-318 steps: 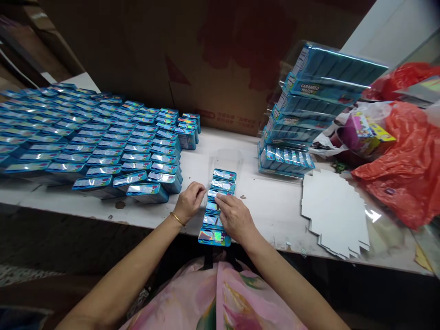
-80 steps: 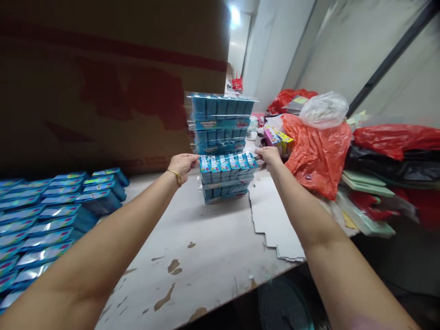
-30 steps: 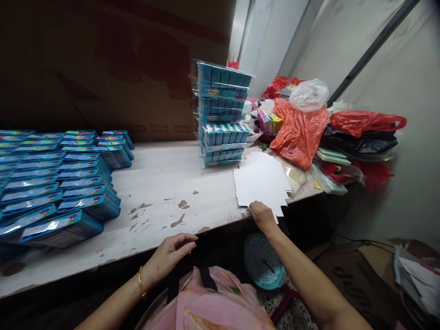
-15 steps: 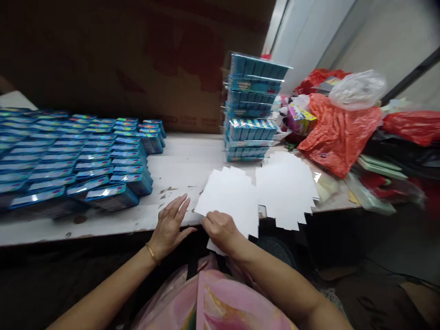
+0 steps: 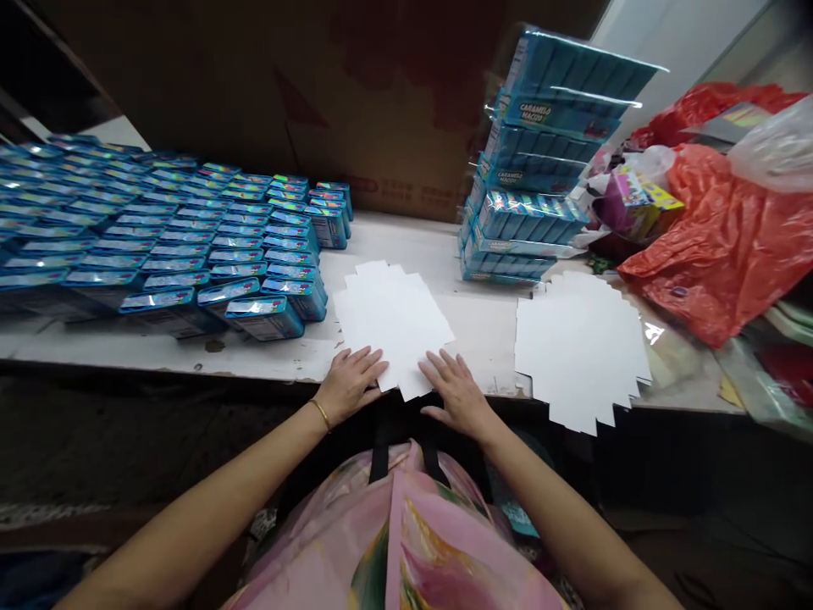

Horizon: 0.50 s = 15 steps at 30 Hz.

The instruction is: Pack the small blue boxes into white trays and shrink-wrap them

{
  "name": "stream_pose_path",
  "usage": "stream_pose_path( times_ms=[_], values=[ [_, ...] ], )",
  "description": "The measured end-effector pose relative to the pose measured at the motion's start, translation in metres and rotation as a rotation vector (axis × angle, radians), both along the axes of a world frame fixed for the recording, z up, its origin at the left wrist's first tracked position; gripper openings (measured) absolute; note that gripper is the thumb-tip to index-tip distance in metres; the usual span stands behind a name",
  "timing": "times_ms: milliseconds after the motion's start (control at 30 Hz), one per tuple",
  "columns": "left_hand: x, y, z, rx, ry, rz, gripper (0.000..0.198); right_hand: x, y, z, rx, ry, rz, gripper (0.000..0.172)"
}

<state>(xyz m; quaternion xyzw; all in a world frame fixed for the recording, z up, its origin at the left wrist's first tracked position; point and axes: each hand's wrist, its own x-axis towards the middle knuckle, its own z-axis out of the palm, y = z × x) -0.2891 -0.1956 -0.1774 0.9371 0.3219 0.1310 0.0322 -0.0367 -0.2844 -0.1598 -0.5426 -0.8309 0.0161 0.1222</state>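
Observation:
A flat white die-cut card sheet [image 5: 390, 309] with notched edges lies on the white tabletop in front of me. My left hand [image 5: 351, 381] rests at its lower left edge, fingers stretched out. At the lower right edge my right hand [image 5: 456, 391] touches the sheet, its fingers spread too. Whether it is one sheet or more in a layer I cannot tell. To the right lies a stack of similar white card sheets [image 5: 575, 347], overhanging the table's front edge.
Rows of small blue boxes [image 5: 171, 229] fill the table's left side. Clear-wrapped blue packs [image 5: 533, 152] are piled at the back right. Red plastic bags [image 5: 705, 229] and a clear bag [image 5: 778, 148] lie farther right. A large brown carton [image 5: 381, 102] stands behind.
The white card sheet has come off the right-hand stack onto the table between my hands. My right hand has opened from its grip and lies flatter. The camera view has shifted.

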Motion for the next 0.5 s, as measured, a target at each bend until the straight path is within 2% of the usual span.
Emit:
stream_pose_path(
  times_ms=[100,167,233,367,500],
  values=[
    [-0.007,0.005,-0.004,-0.046,-0.030,-0.054,0.033,-0.007,0.004,-0.012,0.043,0.021,0.014,0.044],
    [-0.014,0.007,-0.004,-0.100,-0.069,-0.087,0.030,-0.015,-0.002,-0.017,0.073,0.044,0.033,0.037],
    [-0.017,0.006,0.000,-0.137,-0.111,-0.052,0.027,-0.022,-0.011,-0.020,0.100,0.060,0.055,0.035],
    [-0.002,-0.006,0.029,-0.119,-0.100,0.068,0.024,-0.036,-0.023,-0.026,0.157,0.060,0.025,0.035],
    [0.034,-0.011,0.060,-0.078,0.145,0.024,0.023,-0.043,-0.019,-0.022,0.127,0.028,0.070,0.034]
  ],
)
